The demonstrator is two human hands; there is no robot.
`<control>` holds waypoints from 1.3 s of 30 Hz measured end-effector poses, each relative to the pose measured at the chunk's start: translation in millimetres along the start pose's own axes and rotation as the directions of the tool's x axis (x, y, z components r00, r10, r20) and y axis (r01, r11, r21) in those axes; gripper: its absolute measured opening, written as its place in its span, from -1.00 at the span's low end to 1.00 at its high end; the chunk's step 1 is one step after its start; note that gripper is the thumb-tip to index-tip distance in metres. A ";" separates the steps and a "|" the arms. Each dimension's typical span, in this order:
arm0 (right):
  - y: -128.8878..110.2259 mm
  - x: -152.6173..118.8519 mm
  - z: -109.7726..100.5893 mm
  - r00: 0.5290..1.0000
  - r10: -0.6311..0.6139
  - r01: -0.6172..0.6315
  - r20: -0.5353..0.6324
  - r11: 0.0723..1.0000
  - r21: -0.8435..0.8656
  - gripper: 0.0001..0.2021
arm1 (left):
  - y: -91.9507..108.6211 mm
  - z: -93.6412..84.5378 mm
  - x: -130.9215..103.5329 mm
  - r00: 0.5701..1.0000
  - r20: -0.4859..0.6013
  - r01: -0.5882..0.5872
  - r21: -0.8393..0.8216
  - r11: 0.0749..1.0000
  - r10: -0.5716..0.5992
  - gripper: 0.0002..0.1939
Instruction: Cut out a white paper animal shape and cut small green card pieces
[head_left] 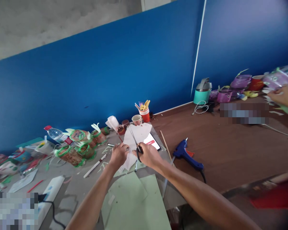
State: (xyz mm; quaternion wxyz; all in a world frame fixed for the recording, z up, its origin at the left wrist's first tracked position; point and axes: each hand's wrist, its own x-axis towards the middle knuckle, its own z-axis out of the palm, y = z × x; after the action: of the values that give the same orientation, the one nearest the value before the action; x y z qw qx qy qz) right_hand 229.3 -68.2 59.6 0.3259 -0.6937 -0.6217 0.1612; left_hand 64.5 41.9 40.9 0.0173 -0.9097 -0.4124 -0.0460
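Observation:
My right hand (147,155) is closed round the black handles of a pair of scissors (134,136), whose blades point up and away over a white paper sheet (144,131). Close to its left, my left hand (119,156) has its fingers pinched together; what they hold is too small to make out. A phone (155,142) with a lit screen lies partly under the white sheet, beyond my right hand. Below both hands are pale green paper sheets (132,204) and a pen (136,165). A white marker (95,166) rests left of my left hand.
A blue glue gun (188,155) lies to the right, near a thin wooden stick (166,144). Brown-and-green craft pots (70,155) and a plastic bottle (56,134) stand left. A power strip (50,198) is at lower left. Another person's hand (285,95) works at far right.

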 end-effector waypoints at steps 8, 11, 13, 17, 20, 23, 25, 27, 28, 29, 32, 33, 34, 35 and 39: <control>1.9 1.3 2.6 1.000 -0.003 0.002 -0.013 0.999 -0.038 -0.60 | 0.2 0.9 5.9 0.999 0.045 0.025 0.005 1.000 -0.025 -0.79; 2.4 2.1 3.3 1.000 0.003 -0.003 0.000 0.999 -0.045 -0.61 | -2.5 2.3 8.5 0.997 0.063 0.035 -0.011 0.999 -0.034 -0.77; 3.0 2.8 3.9 1.000 0.008 -0.007 0.004 0.999 -0.050 -0.62 | -4.6 3.2 10.6 0.997 0.073 0.039 -0.028 0.999 -0.037 -0.79; 3.9 3.4 4.3 1.000 0.008 -0.008 -0.004 0.998 -0.063 -0.62 | -7.5 4.3 13.7 0.996 0.075 0.050 -0.071 0.996 -0.045 -0.83; 3.9 3.1 3.4 1.000 0.004 -0.005 -0.004 0.998 -0.067 -0.61 | -7.5 3.6 12.9 0.998 0.049 0.052 -0.105 0.993 -0.048 -0.85; 4.1 3.1 2.9 1.000 0.004 -0.004 -0.001 0.998 -0.060 -0.60 | -7.6 -0.1 7.7 0.998 0.000 0.063 -0.147 0.987 -0.063 -0.84; 4.3 3.2 3.4 1.000 0.003 -0.003 0.000 0.999 -0.051 -0.59 | -8.8 -4.0 1.5 0.996 -0.029 0.077 -0.185 0.980 -0.084 -0.85; 4.5 3.4 3.9 1.000 0.001 -0.001 -0.005 0.999 -0.037 -0.58 | -10.5 -7.9 -6.5 0.995 -0.048 0.079 -0.230 0.970 -0.093 -0.89; 4.5 3.4 4.0 1.000 0.001 -0.001 -0.009 1.000 -0.024 -0.58 | -11.1 -9.3 -10.9 0.994 -0.058 0.074 -0.269 0.960 -0.093 -0.91; 4.5 3.3 3.9 1.000 0.002 -0.002 -0.009 1.000 -0.004 -0.58 | -11.3 -10.1 -15.5 0.993 -0.070 0.065 -0.329 0.942 -0.093 -0.92; 4.0 2.6 3.2 1.000 0.003 -0.005 0.018 0.991 0.131 -0.63 | -7.9 -9.0 -28.4 0.986 -0.083 0.052 -0.660 0.749 -0.142 -0.87; 3.9 2.3 3.2 0.999 -0.002 -0.005 0.034 0.979 0.201 -0.65 | -5.2 -7.9 -32.0 0.983 -0.070 0.056 -0.761 0.647 -0.167 -0.84; 3.8 2.0 3.6 0.999 -0.011 -0.004 0.053 0.960 0.279 -0.67 | -2.0 -6.9 -35.3 0.980 -0.053 0.062 -0.833 0.550 -0.190 -0.81; 3.8 1.8 4.7 0.997 -0.019 -0.008 0.071 0.934 0.356 -0.69 | 1.5 -6.0 -38.1 0.976 -0.039 0.068 -0.881 0.468 -0.215 -0.78; 4.0 1.1 14.6 0.989 -0.029 -0.063 0.146 0.803 0.592 -0.63 | 15.0 -5.4 -44.7 0.967 -0.016 0.052 -0.965 0.258 -0.254 -0.72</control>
State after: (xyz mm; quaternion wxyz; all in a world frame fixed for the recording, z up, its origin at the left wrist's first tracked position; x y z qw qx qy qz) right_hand 223.3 -63.5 46.5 0.4786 -0.5483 -0.5559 0.4017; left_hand 46.2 -1.8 42.0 -0.5034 -0.6840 -0.3843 -0.3621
